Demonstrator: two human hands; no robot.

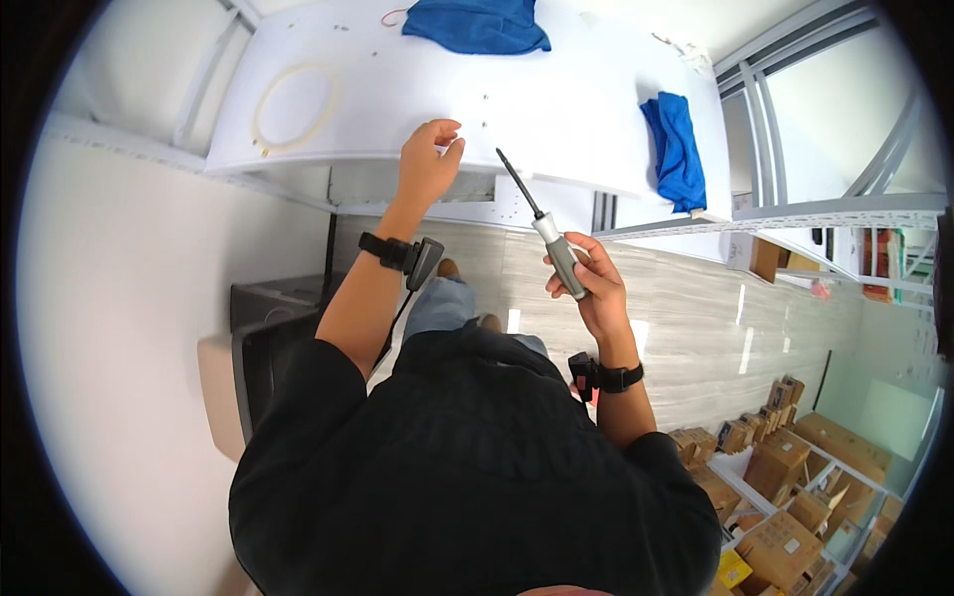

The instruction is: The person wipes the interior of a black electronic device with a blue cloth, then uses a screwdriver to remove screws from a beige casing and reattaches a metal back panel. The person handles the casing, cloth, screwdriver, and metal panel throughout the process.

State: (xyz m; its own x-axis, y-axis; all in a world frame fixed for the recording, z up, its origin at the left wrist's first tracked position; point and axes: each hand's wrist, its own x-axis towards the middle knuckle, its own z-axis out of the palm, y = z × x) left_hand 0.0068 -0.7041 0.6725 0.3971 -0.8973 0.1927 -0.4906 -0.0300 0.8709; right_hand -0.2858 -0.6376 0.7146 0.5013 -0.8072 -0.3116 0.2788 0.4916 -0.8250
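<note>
My right hand (602, 290) is closed around the grey handle of a screwdriver (547, 228). Its dark shaft points up and to the left, with the tip in front of the white table's (397, 89) near edge. My left hand (429, 161) is over that same edge, left of the tip, its fingers loosely bent and the thumb apart from them. Nothing shows in it. Just beyond, two small dark spots (485, 111) mark the tabletop; whether they are screws or holes I cannot tell.
A pale yellow ring (294, 107) lies on the table's left. Blue cloths lie at the back (477, 24) and right (678, 149). A black chair (273, 348) stands at my left. Grey metal frames (755, 109) rise at the right; cardboard boxes (777, 465) fill the lower right.
</note>
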